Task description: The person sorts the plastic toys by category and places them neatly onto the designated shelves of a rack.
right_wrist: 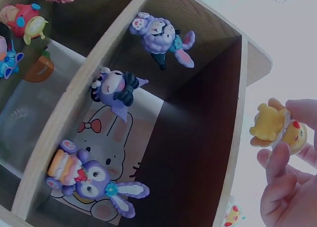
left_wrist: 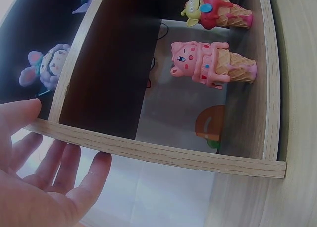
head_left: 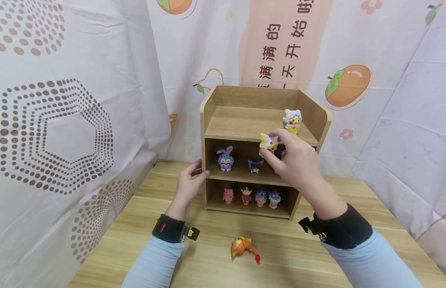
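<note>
My right hand (head_left: 298,160) pinches a small yellow figurine in a white hood (head_left: 268,142) between thumb and fingers, in front of the top board of a wooden shelf (head_left: 255,139). From the right wrist view, the yellow back of this figurine shows beyond the shelf's edge. A similar white-hooded yellow figurine (head_left: 292,121) stands on the top board at the right. My left hand (head_left: 187,184) holds the shelf's left side panel, thumb at the front edge and fingers along the outer face (left_wrist: 54,182).
Purple figurines, one a rabbit (head_left: 225,159) and one dark-capped (head_left: 255,165), occupy the middle level; another (right_wrist: 99,180) is partly behind my right hand in the head view. Below stand several cone-based figurines, including a pink bear (head_left: 228,195). An orange figurine (head_left: 241,245) lies on the table (head_left: 208,264).
</note>
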`<act>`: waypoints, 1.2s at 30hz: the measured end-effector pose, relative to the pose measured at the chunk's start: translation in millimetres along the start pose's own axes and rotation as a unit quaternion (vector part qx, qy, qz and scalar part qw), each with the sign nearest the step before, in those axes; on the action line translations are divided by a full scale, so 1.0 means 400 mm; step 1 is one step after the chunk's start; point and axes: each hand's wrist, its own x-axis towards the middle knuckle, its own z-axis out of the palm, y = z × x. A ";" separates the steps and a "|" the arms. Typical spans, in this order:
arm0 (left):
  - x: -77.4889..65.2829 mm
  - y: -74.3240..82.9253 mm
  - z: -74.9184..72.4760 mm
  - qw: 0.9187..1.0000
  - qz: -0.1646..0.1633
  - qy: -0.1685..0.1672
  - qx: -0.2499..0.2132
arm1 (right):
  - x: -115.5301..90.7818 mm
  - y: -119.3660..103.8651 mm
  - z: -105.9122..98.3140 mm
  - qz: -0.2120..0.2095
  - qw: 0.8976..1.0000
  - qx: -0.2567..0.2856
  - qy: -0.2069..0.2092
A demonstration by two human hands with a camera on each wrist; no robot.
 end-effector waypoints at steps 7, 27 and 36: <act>-0.025 0.057 -0.002 1.000 -0.006 -0.006 0.005 | 0.027 0.004 -0.003 0.008 1.000 -0.005 0.006; 0.017 -0.041 0.001 1.000 0.001 0.004 -0.004 | 0.092 0.014 0.017 0.062 0.997 -0.035 0.015; 0.015 -0.044 0.002 1.000 0.007 0.008 0.004 | 0.122 0.012 0.031 0.081 0.995 -0.065 -0.006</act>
